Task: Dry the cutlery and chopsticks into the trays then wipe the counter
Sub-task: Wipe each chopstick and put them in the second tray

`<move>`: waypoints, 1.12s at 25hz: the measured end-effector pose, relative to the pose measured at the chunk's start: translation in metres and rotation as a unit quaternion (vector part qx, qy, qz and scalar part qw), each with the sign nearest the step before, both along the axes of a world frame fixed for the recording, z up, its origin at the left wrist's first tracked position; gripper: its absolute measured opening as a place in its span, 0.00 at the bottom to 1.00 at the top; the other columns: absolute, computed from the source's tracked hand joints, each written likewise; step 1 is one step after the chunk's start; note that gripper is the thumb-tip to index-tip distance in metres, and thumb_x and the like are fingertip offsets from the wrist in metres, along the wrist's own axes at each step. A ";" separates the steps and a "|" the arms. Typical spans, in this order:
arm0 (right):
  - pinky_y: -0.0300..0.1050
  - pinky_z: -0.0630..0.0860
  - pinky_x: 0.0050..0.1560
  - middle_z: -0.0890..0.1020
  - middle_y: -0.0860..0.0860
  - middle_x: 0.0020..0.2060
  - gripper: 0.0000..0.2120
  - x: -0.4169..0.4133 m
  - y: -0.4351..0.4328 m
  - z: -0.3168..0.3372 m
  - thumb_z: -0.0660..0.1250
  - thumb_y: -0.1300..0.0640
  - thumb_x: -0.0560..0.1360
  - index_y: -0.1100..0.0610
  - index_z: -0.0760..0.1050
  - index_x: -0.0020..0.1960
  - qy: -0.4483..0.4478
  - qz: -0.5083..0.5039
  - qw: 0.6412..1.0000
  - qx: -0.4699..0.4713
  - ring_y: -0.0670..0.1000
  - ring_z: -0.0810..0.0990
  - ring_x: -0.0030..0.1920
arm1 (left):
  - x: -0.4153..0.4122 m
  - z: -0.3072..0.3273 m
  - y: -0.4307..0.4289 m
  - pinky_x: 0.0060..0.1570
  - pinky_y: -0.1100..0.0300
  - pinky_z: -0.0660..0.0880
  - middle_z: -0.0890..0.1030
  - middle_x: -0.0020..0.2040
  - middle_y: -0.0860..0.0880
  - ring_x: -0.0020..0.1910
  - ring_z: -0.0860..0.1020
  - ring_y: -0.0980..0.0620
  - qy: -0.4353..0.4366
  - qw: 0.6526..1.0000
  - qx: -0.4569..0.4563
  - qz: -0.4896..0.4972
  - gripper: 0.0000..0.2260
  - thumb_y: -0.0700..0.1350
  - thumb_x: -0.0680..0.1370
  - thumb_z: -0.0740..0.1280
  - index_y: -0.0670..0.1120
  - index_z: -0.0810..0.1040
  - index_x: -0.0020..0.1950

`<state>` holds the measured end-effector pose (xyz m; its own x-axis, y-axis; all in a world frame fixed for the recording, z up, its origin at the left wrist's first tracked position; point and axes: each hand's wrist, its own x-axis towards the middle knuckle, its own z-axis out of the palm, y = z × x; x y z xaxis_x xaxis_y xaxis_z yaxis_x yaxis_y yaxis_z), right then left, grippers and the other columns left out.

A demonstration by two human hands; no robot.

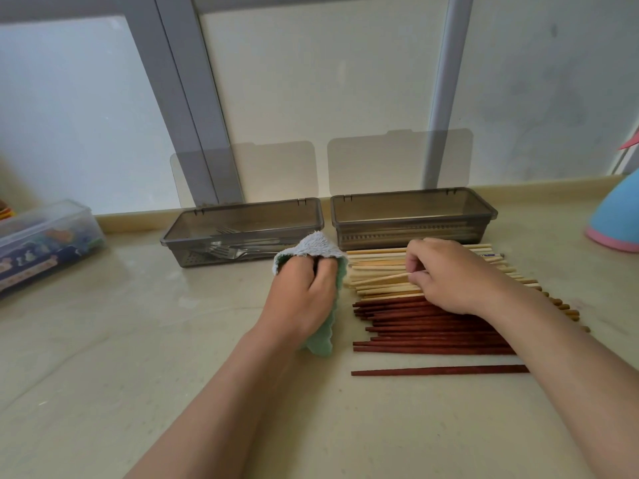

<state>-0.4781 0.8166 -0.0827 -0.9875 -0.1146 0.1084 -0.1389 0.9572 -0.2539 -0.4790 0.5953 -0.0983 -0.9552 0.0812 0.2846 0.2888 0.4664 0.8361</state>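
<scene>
My left hand (304, 295) grips a green and grey cloth (313, 245) just left of the chopsticks. My right hand (446, 274) pinches a pale bamboo chopstick (380, 280), its left end tilted off the pale row (377, 261) lying on the counter. Dark red chopsticks (425, 326) lie in a row nearer me, with one single red stick (439, 370) apart at the front. The left grey tray (242, 210) holds forks and other cutlery (235, 252). The right grey tray (415, 202) holds several pale chopsticks. Both lids stand open against the window.
A clear plastic box (45, 236) with colourful contents sits at the far left of the beige counter (138, 340). A blue and pink object (619, 219) stands at the far right. The window frame and sill run behind the trays.
</scene>
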 end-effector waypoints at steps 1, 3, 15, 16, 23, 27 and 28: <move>0.54 0.78 0.51 0.77 0.45 0.46 0.06 0.000 0.000 0.000 0.65 0.56 0.80 0.47 0.71 0.46 0.013 0.006 1.000 -0.011 0.49 0.76 0.47 | -0.001 0.000 0.000 0.31 0.40 0.75 0.79 0.36 0.33 0.33 0.76 0.34 -0.001 1.000 0.004 0.003 0.20 0.47 0.82 0.58 0.34 0.75 0.39; 0.54 0.77 0.50 0.77 0.44 0.44 0.06 0.000 -0.001 0.001 0.63 0.57 0.81 0.48 0.72 0.46 0.062 0.034 0.997 -0.042 0.49 0.76 0.46 | -0.002 0.000 -0.001 0.32 0.39 0.76 0.79 0.37 0.33 0.33 0.77 0.34 -0.005 1.000 0.015 0.003 0.20 0.48 0.82 0.58 0.34 0.74 0.39; 0.46 0.75 0.40 0.76 0.47 0.42 0.03 0.020 -0.041 0.005 0.66 0.61 0.80 0.54 0.75 0.51 0.161 0.174 0.953 -0.189 0.47 0.75 0.39 | 0.000 0.016 0.000 0.26 0.60 0.69 0.73 0.29 0.47 0.28 0.70 0.53 -0.025 0.976 0.213 0.029 0.20 0.47 0.85 0.58 0.38 0.76 0.37; 0.43 0.74 0.39 0.76 0.47 0.42 0.03 0.021 -0.045 0.005 0.66 0.62 0.80 0.54 0.75 0.51 0.154 0.179 0.950 -0.203 0.47 0.75 0.38 | 0.000 0.017 0.000 0.27 0.60 0.70 0.73 0.30 0.46 0.28 0.71 0.52 -0.026 0.973 0.227 0.030 0.21 0.47 0.85 0.57 0.35 0.77 0.39; 0.33 0.69 0.37 0.74 0.43 0.37 0.03 0.024 -0.055 0.002 0.67 0.63 0.79 0.57 0.76 0.50 0.146 0.177 0.941 -0.249 0.44 0.73 0.37 | 0.001 0.018 0.003 0.31 0.55 0.67 0.70 0.32 0.47 0.30 0.68 0.51 -0.019 0.966 0.253 0.051 0.18 0.48 0.85 0.55 0.38 0.73 0.42; 0.36 0.68 0.35 0.76 0.48 0.37 0.03 0.025 -0.064 -0.002 0.67 0.65 0.79 0.59 0.75 0.48 0.148 0.181 0.931 -0.280 0.47 0.73 0.38 | 0.006 0.016 0.008 0.31 0.60 0.69 0.73 0.30 0.49 0.29 0.71 0.55 0.022 0.977 0.211 0.018 0.20 0.46 0.86 0.54 0.39 0.75 0.39; 0.37 0.69 0.35 0.77 0.49 0.37 0.03 0.024 -0.065 -0.003 0.67 0.66 0.78 0.60 0.74 0.48 0.151 0.178 0.928 -0.291 0.48 0.73 0.38 | 0.008 0.016 0.009 0.29 0.63 0.69 0.73 0.30 0.50 0.28 0.71 0.57 0.029 0.979 0.203 0.007 0.20 0.44 0.86 0.54 0.38 0.76 0.39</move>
